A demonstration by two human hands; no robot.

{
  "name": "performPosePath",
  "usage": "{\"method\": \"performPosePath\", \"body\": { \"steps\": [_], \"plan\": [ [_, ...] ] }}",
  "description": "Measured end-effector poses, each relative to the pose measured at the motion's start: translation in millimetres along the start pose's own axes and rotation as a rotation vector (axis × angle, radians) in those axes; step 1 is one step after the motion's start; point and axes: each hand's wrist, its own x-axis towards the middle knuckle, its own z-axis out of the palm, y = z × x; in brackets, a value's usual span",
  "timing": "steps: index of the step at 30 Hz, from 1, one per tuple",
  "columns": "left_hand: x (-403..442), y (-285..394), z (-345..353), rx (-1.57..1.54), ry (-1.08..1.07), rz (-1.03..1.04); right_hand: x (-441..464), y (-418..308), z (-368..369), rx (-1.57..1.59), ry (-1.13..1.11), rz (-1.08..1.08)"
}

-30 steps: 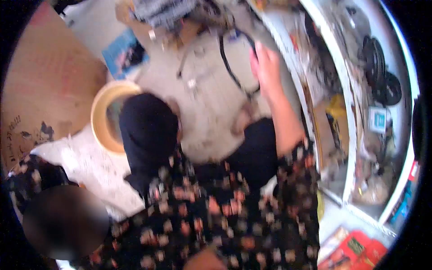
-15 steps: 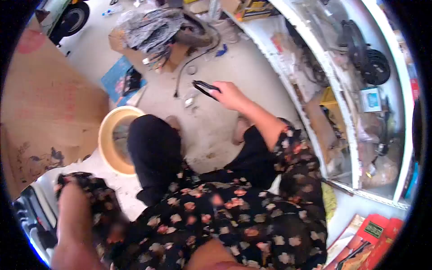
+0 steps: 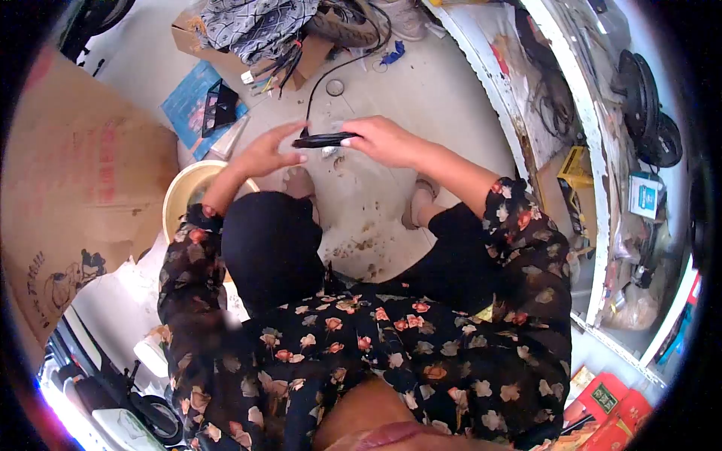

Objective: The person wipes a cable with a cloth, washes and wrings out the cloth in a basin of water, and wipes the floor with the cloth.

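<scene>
My right hand (image 3: 380,141) grips a black coiled cable (image 3: 325,140) by its right end, thumb in front and fingers behind. The bundle looks like several dark strands lying together, level above the floor between my feet. My left hand (image 3: 265,153) is at the bundle's other end, thumb and fingers spread apart around its tip; I cannot tell whether they touch it. Behind it, a thin black cord (image 3: 310,94) runs down the floor from the cardboard box (image 3: 197,41).
A cream bucket (image 3: 177,188) stands by my left knee, beside a large carton (image 3: 98,180). A blue flat sheet (image 3: 184,101) lies ahead with a black frame-like object (image 3: 219,107) on it. White shelves (image 3: 556,68) with parts line the right. A dark ring (image 3: 335,88) lies on the floor.
My left hand has come up from my left side to the cable's left end. My right hand has turned the cable level. The view has shifted.
</scene>
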Motion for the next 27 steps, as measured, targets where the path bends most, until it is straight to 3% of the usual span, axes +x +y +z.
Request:
{"method": "performPosePath", "body": {
  "steps": [3,5,6,9,11,13,16,18,19,22,27],
  "plan": [
    [18.5,-35.7,10.4,-0.076,-0.015,-0.070,33.2,19.6,5.3,0.067,-0.101,-0.032],
    [22.2,-53.2,11.5,0.003,0.030,-0.089,47.9,49.8,11.3,0.069,-0.019,-0.117],
    [21.3,-68.1,13.4,-0.122,0.042,-0.154,54.6,68.4,15.5,0.070,0.025,-0.158],
    [13.8,-104.0,15.6,-0.440,0.053,-0.346,72.5,166.5,24.9,0.132,0.237,0.001],
    [6.9,-124.8,13.9,-0.542,0.020,-0.473,79.6,249.5,22.2,0.255,0.259,0.397],
    [-0.5,-142.5,6.4,-0.516,-0.001,-0.611,83.8,323.6,15.9,0.066,0.364,0.575],
    [-5.7,-162.9,-11.0,-0.731,0.171,-0.812,92.9,379.6,6.1,-0.155,0.452,0.720],
    [-10.3,-186.8,-25.4,-0.782,0.265,-0.839,102.8,395.5,6.0,-0.317,0.533,0.767],
    [-11.2,-205.6,-30.8,-0.699,0.296,-0.901,109.7,398.6,1.9,-0.229,0.473,0.850],
    [-5.7,-226.3,-42.4,-0.648,0.440,-0.988,134.1,426.8,13.6,-0.406,0.635,0.676],
    [11.7,-234.2,-49.5,-0.636,0.649,-0.921,148.1,407.2,20.7,-0.492,0.516,0.720]
  ]
}}
